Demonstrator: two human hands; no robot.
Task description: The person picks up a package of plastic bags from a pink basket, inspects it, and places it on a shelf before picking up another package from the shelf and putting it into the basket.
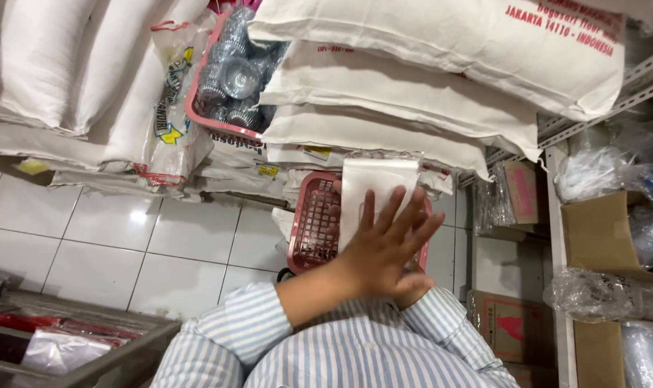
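Pressing flat, the left hand point(384, 248) is spread open on a white bag point(376, 190), over the right hand point(412, 287); its grip cannot be told. Even pressure should be kept, the bag held above the pink basket point(313, 230) beneath.

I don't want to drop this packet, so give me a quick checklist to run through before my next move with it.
1. Left hand on the white packet: ok, it lies flat with fingers spread.
2. Right hand grip: cannot tell, it is mostly hidden under the left hand.
3. Packet over the pink basket: ok.
4. Room in the basket: cannot tell, the packet and hands cover much of it.
5. Clearance beyond the basket: not ok, the stacked white sacks appear to sit right behind it.
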